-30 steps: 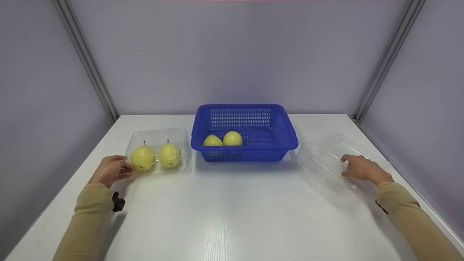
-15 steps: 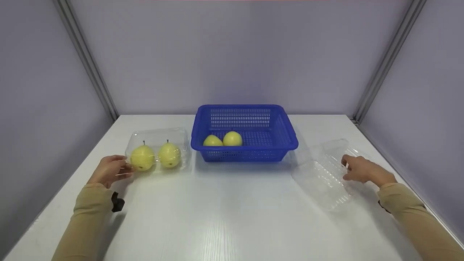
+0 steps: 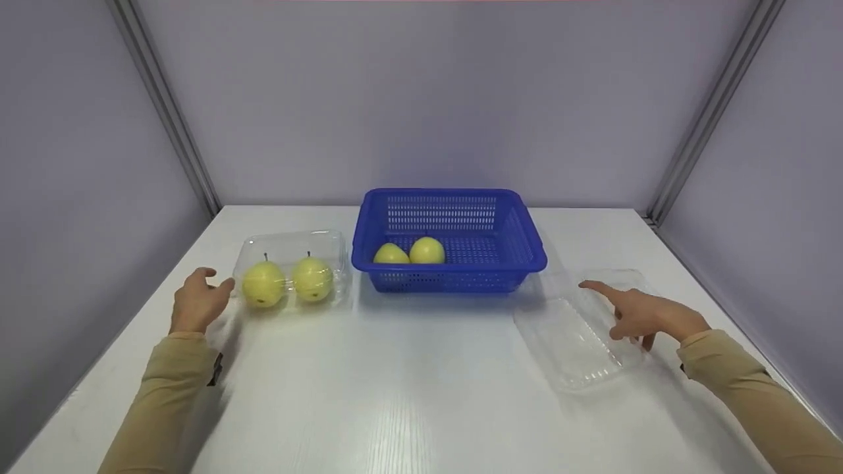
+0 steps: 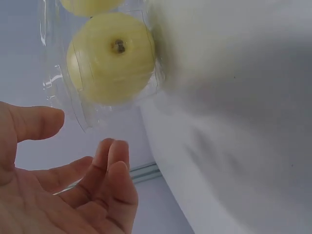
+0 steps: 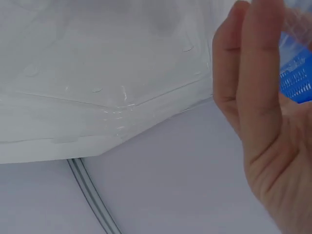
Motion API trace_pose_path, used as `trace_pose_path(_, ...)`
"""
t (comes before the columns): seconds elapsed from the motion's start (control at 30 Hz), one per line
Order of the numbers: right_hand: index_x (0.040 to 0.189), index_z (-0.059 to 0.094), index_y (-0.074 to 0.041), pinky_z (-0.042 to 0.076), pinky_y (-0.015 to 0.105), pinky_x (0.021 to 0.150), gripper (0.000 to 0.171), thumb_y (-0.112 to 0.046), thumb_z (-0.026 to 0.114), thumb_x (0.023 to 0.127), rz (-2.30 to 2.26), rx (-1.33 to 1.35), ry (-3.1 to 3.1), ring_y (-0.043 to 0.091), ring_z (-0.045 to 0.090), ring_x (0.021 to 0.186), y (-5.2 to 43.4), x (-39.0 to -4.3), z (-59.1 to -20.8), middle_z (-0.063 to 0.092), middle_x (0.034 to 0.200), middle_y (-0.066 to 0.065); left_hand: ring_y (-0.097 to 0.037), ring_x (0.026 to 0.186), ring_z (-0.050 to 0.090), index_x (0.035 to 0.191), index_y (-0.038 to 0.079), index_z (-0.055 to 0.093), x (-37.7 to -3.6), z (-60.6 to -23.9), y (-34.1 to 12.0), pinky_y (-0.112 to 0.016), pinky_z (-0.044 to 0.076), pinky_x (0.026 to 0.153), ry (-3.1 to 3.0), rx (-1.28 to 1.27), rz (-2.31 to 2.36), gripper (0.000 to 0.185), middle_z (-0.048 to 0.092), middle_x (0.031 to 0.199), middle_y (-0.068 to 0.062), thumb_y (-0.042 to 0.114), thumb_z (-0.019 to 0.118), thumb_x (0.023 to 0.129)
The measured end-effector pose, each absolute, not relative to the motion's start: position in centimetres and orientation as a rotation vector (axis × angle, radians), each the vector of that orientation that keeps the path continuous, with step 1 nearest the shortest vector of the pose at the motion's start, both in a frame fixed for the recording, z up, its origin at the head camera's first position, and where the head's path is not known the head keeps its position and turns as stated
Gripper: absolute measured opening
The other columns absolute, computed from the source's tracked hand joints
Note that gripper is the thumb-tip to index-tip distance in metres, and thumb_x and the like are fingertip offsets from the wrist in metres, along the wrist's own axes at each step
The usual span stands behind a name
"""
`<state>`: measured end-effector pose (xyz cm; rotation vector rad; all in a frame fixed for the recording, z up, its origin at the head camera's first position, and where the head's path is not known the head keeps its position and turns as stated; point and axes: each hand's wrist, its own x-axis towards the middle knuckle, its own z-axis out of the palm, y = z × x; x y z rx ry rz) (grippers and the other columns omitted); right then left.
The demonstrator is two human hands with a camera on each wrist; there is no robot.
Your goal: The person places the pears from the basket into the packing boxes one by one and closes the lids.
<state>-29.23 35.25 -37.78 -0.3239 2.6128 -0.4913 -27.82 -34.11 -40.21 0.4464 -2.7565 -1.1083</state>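
On the left stands a clear plastic clamshell box (image 3: 290, 243) with two yellow-green pears, a left one (image 3: 263, 285) and a right one (image 3: 313, 280), inside. My left hand (image 3: 201, 299) is just left of it, thumb and fingers spread and holding nothing. A gap shows between those fingers (image 4: 119, 183) and the box in the left wrist view. At the right, an unfolded clear clamshell box (image 3: 560, 345) lies on the table with nothing in it. Over its right half is my right hand (image 3: 642, 313), index finger stretched out, gripping nothing.
A blue plastic basket (image 3: 451, 268) stands at the back middle, between the two boxes. Two more pears, one (image 3: 392, 254) beside the other (image 3: 427, 251), lie at its front left. Grey panels (image 3: 435, 99) enclose the white table (image 3: 395, 382) behind and at both sides.
My right hand has let go of the unfolded box, which has turned and shifted toward the front left. My left hand has drawn back from the pear box and spread its fingers.
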Motion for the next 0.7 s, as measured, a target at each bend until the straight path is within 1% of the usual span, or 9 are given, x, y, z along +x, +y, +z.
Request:
trace_pose_path(0.07, 0.152, 0.025, -0.03, 0.055, 0.038, 0.048, 0.087, 0.001, 0.063, 0.08, -0.486, -0.348, 2.607, 0.017, 0.055, 0.052, 34.7, -29.1, -37.8, 0.054, 0.079, 0.01, -0.044, 0.112, 0.056, 0.146, -0.002, 0.037, -27.9, -40.1, -33.7, -0.053, 0.047, 0.086, -2.672, 0.48, -1.087, 0.061, 0.055, 0.129, -0.03, 0.037, 0.042, 0.1)
trace_pose_path(0.13, 0.145, 0.038, -0.026, 0.056, 0.039, 0.049, 0.074, 0.0, 0.063, 0.081, -0.47, -0.366, 2.605, 0.018, 0.056, 0.051, 34.1, -29.0, -37.8, 0.053, 0.077, 0.009, -0.04, 0.108, 0.057, 0.143, 0.002, 0.044, -27.9, -40.0, -33.2, -0.05, 0.046, 0.082, -2.579, 0.502, -1.063, 0.055, 0.059, 0.123, -0.025, 0.035, 0.044, 0.099)
trace_pose_path(0.2, 0.137, 0.047, -0.021, 0.057, 0.04, 0.051, 0.061, -0.002, 0.063, 0.081, -0.46, -0.37, 2.596, 0.018, 0.057, 0.05, 33.5, -28.8, -37.9, 0.054, 0.076, 0.01, -0.038, 0.104, 0.057, 0.138, 0.004, 0.051, -28.1, -39.9, -32.8, -0.049, 0.044, 0.08, -2.49, 0.502, -1.033, 0.049, 0.062, 0.117, -0.022, 0.032, 0.046, 0.099)
trace_pose_path(0.27, 0.13, 0.052, -0.019, 0.057, 0.041, 0.052, 0.052, -0.004, 0.064, 0.082, -0.449, -0.365, 2.59, 0.018, 0.058, 0.05, 32.9, -28.6, -37.9, 0.055, 0.075, 0.01, -0.036, 0.101, 0.057, 0.133, 0.004, 0.056, -28.2, -39.7, -32.3, -0.048, 0.043, 0.079, -2.417, 0.478, -1.012, 0.043, 0.064, 0.111, -0.02, 0.029, 0.047, 0.098)
trace_pose_path(0.37, 0.128, 0.054, -0.017, 0.058, 0.041, 0.053, 0.048, -0.005, 0.065, 0.082, -0.458, -0.377, 2.582, 0.018, 0.06, 0.049, 31.9, -28.3, -38.0, 0.057, 0.074, 0.011, -0.034, 0.097, 0.059, 0.125, 0.004, 0.062, -28.6, -39.7, -31.7, -0.043, 0.042, 0.079, -2.322, 0.389, -1.006, 0.037, 0.067, 0.106, -0.02, 0.024, 0.048, 0.098)
trace_pose_path(0.57, 0.127, 0.055, -0.013, 0.057, 0.04, 0.052, 0.048, -0.005, 0.065, 0.081, -0.46, -0.407, 2.589, 0.019, 0.061, 0.05, 30.2, -27.9, -38.1, 0.056, 0.076, 0.011, -0.029, 0.089, 0.061, 0.111, 0.001, 0.069, -29.3, -39.8, -30.2, -0.034, 0.039, 0.075, -2.208, 0.19, -0.979, 0.026, 0.07, 0.098, -0.02, 0.013, 0.051, 0.096)
trace_pose_path(0.63, 0.128, 0.055, -0.013, 0.058, 0.04, 0.052, 0.047, -0.006, 0.065, 0.082, -0.455, -0.405, 2.587, 0.019, 0.062, 0.051, 29.7, -27.9, -38.2, 0.056, 0.077, 0.011, -0.028, 0.087, 0.061, 0.108, 0.001, 0.07, -29.4, -39.9, -29.8, -0.034, 0.039, 0.075, -2.198, 0.155, -0.965, 0.024, 0.07, 0.096, -0.019, 0.011, 0.051, 0.096)
trace_pose_path(0.7, 0.129, 0.054, -0.012, 0.057, 0.04, 0.052, 0.047, -0.008, 0.066, 0.083, -0.453, -0.41, 2.586, 0.019, 0.062, 0.051, 29.3, -27.9, -38.2, 0.056, 0.078, 0.011, -0.03, 0.086, 0.062, 0.105, 0.0, 0.07, -29.7, -40.0, -29.4, -0.037, 0.041, 0.075, -2.19, 0.125, -0.938, 0.023, 0.07, 0.095, -0.02, 0.009, 0.052, 0.095)
